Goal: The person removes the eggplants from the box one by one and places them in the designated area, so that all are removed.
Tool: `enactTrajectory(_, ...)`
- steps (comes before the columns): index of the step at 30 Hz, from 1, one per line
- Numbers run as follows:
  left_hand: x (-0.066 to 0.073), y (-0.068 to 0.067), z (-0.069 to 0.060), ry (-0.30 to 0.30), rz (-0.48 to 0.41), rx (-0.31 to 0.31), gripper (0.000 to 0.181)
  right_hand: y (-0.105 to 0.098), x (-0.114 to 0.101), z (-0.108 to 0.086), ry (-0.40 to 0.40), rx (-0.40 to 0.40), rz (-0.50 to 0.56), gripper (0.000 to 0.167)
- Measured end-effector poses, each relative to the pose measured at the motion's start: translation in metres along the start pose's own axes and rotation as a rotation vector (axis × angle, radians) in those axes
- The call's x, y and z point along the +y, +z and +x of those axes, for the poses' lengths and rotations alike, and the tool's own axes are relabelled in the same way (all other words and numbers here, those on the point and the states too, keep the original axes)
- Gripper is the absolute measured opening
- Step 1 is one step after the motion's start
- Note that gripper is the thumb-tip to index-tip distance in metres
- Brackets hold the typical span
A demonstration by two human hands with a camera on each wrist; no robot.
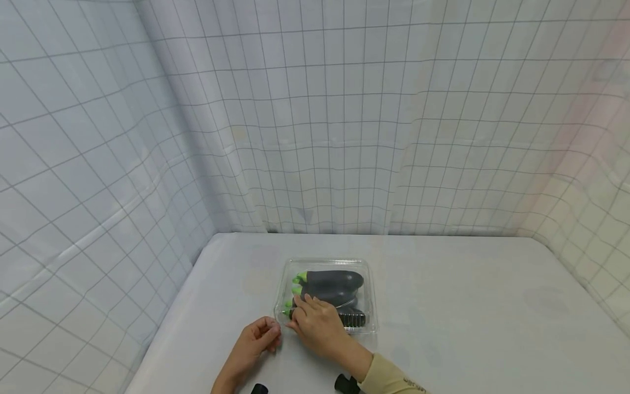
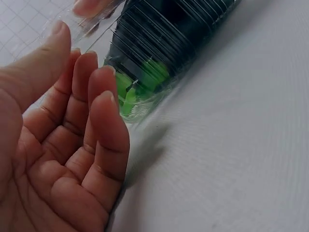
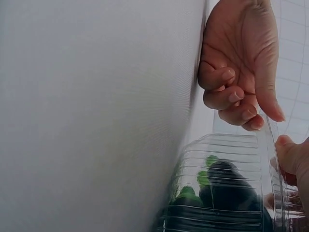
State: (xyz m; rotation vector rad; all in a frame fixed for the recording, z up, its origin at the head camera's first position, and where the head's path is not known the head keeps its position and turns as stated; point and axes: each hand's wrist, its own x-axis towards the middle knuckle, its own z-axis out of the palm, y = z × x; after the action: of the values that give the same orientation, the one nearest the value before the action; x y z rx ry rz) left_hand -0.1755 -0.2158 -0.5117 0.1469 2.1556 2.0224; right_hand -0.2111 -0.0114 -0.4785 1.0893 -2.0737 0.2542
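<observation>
A clear plastic clamshell box (image 1: 368, 295) holds several dark eggplants (image 1: 334, 279) with green stems, lying side by side. At its near left corner my left hand (image 1: 258, 338) pinches the rim between thumb and fingers; the right wrist view shows this left hand (image 3: 241, 67) from the front. My right hand (image 1: 320, 327) lies over the near left part of the box with its fingers extended across the top. In the left wrist view the left palm (image 2: 63, 169) faces the camera, beside the ribbed box wall (image 2: 159, 43).
A white cloth covers the table (image 1: 472, 306). Grid-patterned white curtains (image 1: 344, 137) hang behind it and on both sides. Dark wrist mounts (image 1: 346, 384) show below the hands at the lower edge of the head view.
</observation>
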Motion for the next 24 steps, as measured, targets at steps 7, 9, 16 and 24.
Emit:
enactTrajectory(7, 0.001, 0.002, 0.0, -0.024, -0.034, 0.056, 0.02, 0.002, 0.0, 0.0, 0.003, 0.02, 0.002, 0.026)
enactTrajectory(9, 0.001, 0.003, 0.0, -0.03, -0.051, 0.072, 0.015, 0.003, -0.001, -0.001, 0.002, 0.022, 0.002, 0.026)
enactTrajectory(16, 0.003, 0.01, 0.001, -0.079, -0.115, 0.197, 0.008, 0.004, -0.001, -0.002, 0.002, 0.034, 0.009, 0.025)
enactTrajectory(24, 0.005, 0.017, 0.005, -0.079, -0.174, 0.294, 0.01, 0.002, -0.003, -0.001, 0.036, 0.032, 0.044, 0.026)
